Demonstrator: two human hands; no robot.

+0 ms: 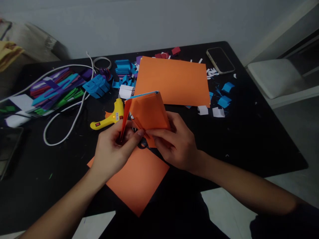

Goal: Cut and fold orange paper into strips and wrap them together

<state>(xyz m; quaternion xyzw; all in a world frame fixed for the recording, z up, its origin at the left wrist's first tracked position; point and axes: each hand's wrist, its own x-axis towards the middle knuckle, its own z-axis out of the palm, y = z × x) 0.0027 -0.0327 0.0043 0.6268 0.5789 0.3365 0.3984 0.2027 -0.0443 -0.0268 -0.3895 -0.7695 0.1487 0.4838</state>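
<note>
Both my hands hold a folded piece of orange paper above the table, with a thin blue edge showing along its top. My left hand pinches its lower left flap between thumb and fingers. On the right side and bottom edge, my right hand is closed round the paper. Beneath them lies a square orange sheet, one corner towards me. Dark scissors are partly visible under the folded paper; the rest is hidden. Just left of the paper rests a yellow glue gun with a small orange light showing.
A large orange sheet lies at the back of the black table. Further right are a phone and blue paper scraps. Bundled coloured strips, a blue folded paper piece and a looping white cable occupy the left.
</note>
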